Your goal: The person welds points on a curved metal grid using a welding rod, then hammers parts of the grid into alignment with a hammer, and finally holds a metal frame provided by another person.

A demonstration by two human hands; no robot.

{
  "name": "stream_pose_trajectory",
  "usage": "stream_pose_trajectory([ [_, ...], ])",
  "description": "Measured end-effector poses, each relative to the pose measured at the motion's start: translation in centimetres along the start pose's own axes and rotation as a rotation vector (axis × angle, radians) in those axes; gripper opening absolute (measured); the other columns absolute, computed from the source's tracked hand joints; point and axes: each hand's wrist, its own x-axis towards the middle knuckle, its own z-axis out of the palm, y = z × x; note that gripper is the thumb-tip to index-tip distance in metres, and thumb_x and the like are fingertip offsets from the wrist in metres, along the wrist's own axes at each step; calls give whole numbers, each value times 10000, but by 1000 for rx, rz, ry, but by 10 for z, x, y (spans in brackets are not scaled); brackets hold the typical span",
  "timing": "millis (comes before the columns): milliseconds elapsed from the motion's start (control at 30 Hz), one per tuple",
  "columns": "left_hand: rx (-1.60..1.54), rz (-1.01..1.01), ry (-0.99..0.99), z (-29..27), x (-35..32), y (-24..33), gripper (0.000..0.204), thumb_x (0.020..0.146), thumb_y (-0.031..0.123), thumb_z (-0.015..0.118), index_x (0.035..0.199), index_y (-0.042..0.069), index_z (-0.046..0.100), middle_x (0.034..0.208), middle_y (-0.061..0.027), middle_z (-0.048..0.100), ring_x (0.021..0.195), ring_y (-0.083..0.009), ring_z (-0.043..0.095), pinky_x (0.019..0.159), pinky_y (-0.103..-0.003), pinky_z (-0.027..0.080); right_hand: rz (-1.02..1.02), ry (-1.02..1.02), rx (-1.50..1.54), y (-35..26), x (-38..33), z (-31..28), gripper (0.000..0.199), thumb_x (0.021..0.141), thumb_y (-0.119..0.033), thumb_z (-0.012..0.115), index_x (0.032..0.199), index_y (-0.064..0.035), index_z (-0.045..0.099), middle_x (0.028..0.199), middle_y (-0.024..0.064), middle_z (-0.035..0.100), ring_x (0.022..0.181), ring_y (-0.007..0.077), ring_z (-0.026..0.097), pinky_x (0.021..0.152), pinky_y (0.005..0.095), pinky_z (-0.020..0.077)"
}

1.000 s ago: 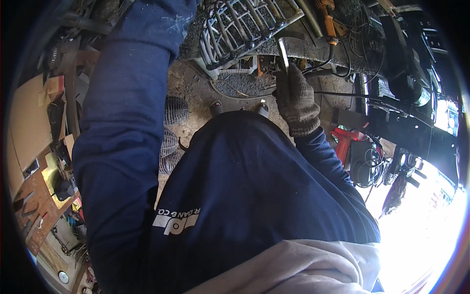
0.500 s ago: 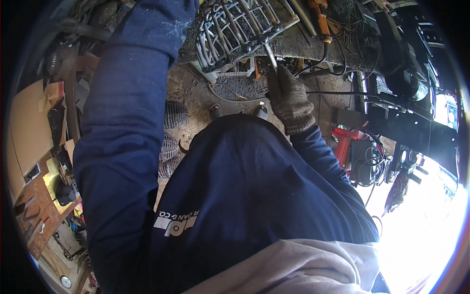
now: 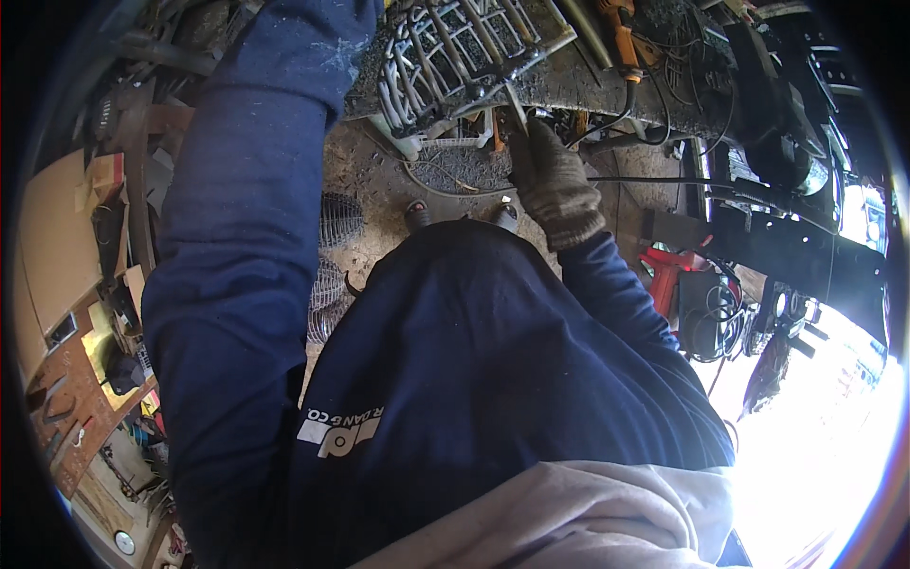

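My right hand (image 3: 555,185), in a brown knitted glove, is closed round a thin, light metal bar (image 3: 516,107). The bar's far end meets or lies just beside the lower rim of a metal cage-like grate (image 3: 464,59); the contact is too small to make out. Curved and crossing rods make up the grate, which rests at the edge of a cluttered dark workbench (image 3: 573,93). My left arm (image 3: 242,209) stretches forward in a dark blue sleeve past the grate's left side. Its hand lies beyond the upper edge of the picture.
An orange power tool (image 3: 624,43) with a cable lies on the bench, right of the grate. Several wire cages (image 3: 339,220) stand on the floor at the left. A dark cable (image 3: 654,180) runs rightward beyond my right hand. A red machine (image 3: 666,275) stands at the right.
My right hand and the metal bar have shifted slightly left and away from me, with the bar tilting a little. The grate has moved slightly. My left arm stays in place.
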Motion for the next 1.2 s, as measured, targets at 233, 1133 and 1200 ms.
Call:
stream_pose_trajectory([
  [233,-147,-195,120,-1,-2,17,356,967,417,635,1162,135,730,1294,-91,630,1181,-201,545,1040,-368,417,-166,146,91,-12,-5,-20,319,1049,-230,572,1304,-39,571,921,136,677,812,309,707,699,420,571],
  [1133,447,193,-53,-14,42,-11,392,1017,1,511,1354,156,640,1520,-64,538,1417,-248,474,1184,-403,348,-228,150,-167,11,-1,-20,254,1036,-258,577,1216,-78,573,950,190,686,883,418,690,733,493,547],
  [1200,344,132,-105,-16,46,-5,424,1011,-24,507,1378,158,618,1545,-63,519,1443,-253,456,1203,-405,338,-123,154,-48,9,-5,-12,264,1031,-263,590,1211,-71,577,938,184,687,877,418,693,733,491,551],
])
